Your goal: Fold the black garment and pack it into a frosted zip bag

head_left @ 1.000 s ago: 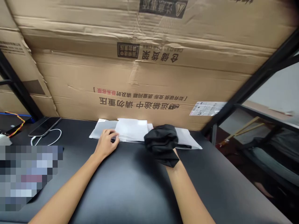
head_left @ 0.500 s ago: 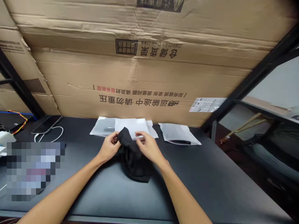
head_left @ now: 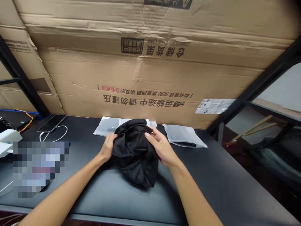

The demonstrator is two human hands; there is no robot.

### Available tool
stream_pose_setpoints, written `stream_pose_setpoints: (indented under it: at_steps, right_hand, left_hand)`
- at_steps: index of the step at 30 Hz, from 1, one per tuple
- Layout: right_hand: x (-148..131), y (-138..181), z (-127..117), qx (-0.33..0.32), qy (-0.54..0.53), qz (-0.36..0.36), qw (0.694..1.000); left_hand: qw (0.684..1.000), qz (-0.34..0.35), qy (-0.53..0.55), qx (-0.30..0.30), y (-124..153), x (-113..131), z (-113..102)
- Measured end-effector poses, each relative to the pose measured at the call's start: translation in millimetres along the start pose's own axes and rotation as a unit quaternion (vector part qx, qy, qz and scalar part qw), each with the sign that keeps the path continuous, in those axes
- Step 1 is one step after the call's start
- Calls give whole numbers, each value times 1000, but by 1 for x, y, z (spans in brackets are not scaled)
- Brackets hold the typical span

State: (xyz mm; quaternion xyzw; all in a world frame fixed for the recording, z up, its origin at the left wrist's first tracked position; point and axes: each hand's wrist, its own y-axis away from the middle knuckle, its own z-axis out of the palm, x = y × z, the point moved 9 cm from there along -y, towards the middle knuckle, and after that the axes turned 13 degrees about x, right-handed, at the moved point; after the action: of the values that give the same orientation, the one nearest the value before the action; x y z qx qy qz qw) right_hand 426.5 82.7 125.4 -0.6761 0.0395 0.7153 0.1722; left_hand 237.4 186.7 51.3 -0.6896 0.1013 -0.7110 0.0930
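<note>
Down on the near stretch of the worktop [head_left: 208, 180], I have a bunched black fabric bundle [head_left: 134, 153] gripped between the person's left hand [head_left: 107, 147] and right hand [head_left: 161, 148], its lower end apparently resting on the surface. The left fingers [head_left: 112, 138] and right fingers [head_left: 152, 133] are clamped on it from either side, with the two hands apart around its bulk. As far as I can see, the fabric sits outside any bag, and I can't tell what garment it is. Compared with the earlier frame, it now looks fuller and stands higher, hiding most of the white sheet [head_left: 136, 120] behind it, and the hands have shifted from its top to its flanks. Just behind, a frosted plastic bag [head_left: 103, 128] lies with something dark inside, while a second frosted plastic bag [head_left: 182, 134] lies flat further right, a dark strip along its lower edge. Off to the left are a smartphone [head_left: 51, 123] and a white cable [head_left: 61, 130]. Beyond everything stands a creased cardboard sheet [head_left: 150, 67] with upside-down printing and a white label [head_left: 214, 106].
</note>
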Motion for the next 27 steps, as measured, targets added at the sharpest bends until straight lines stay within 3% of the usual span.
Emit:
stream_pose_setpoints:
  at_steps: [4, 6, 9, 14, 16, 18, 21, 25, 27]
  right_hand:
    - [-11, 6, 2, -50, 53, -34, 997]
    - [-9, 11, 12, -105, 96, -45, 989]
    - [-1, 10, 14, -117, 116, -50, 985]
    - [-7, -4, -17, -7, 93, -81, 992]
    - [-10, -7, -24, 11, 83, -80, 993]
    - [-8, -8, -25, 10, 70, -67, 995]
    - [-4, -7, -18, -9, 49, -47, 998]
    - [-1, -3, -16, -41, 10, 7, 999]
    - [1, 3, -15, -98, -4, 56, 994]
  left_hand:
    - [987, 19, 84, -134, 9, 34, 24]
    - [983, 60, 75, -156, 14, 51, 29]
    - [987, 98, 24, -128, 12, 60, 24]
    - [993, 89, 83, -6, -9, 54, -1]
    - [990, 59, 129, -4, -14, 49, -3]
    - [987, 4, 154, -43, -13, 42, 4]
    - [981, -60, 104, -152, -1, 35, 23]
    - [957, -60, 15, -284, 12, 44, 29]
    - [926, -72, 2, -371, 19, 50, 25]
